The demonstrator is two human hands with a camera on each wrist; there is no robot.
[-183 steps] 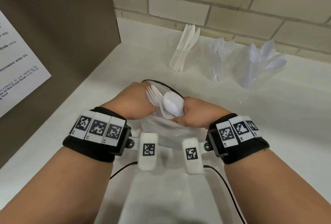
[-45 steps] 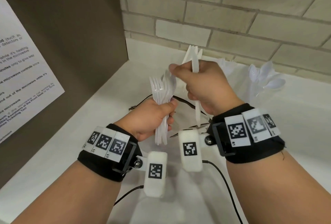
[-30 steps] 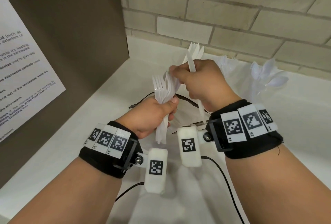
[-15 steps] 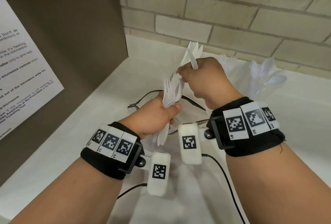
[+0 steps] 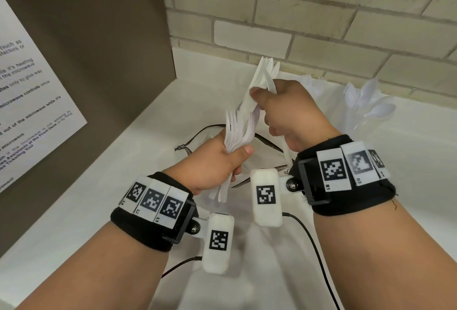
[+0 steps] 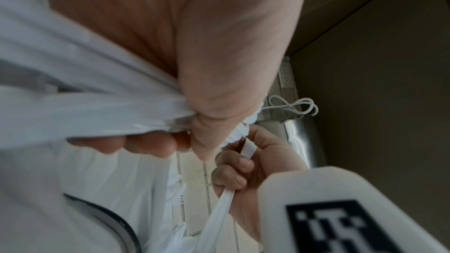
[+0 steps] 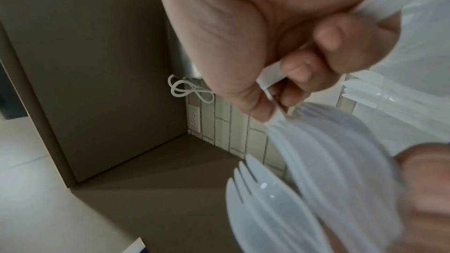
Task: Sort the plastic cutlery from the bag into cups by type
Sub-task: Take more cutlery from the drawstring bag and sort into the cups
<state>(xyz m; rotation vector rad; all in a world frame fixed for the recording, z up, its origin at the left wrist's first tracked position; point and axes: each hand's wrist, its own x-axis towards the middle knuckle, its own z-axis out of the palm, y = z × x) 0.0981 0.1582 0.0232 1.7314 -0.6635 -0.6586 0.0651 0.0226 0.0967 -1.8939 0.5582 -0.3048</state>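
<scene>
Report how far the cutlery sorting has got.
Partly done: spoons already stand in a cup by the brick wall, with a knife cup and a fork cup mostly hidden behind the hands. In hand: the left hand grips a mixed bundle of cutlery; the right hand holds a knife while pinching another piece. Left: that bundle.

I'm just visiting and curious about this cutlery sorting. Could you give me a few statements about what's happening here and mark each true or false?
1. The left hand grips a bundle of white cutlery. True.
2. The right hand is empty. False: it holds a white piece and pinches at the bundle's top.
3. The cup of spoons stands by the brick wall. True.
4. All the cups are empty. False: the spoon cup already holds spoons.
5. The bundle includes forks. True.
</scene>
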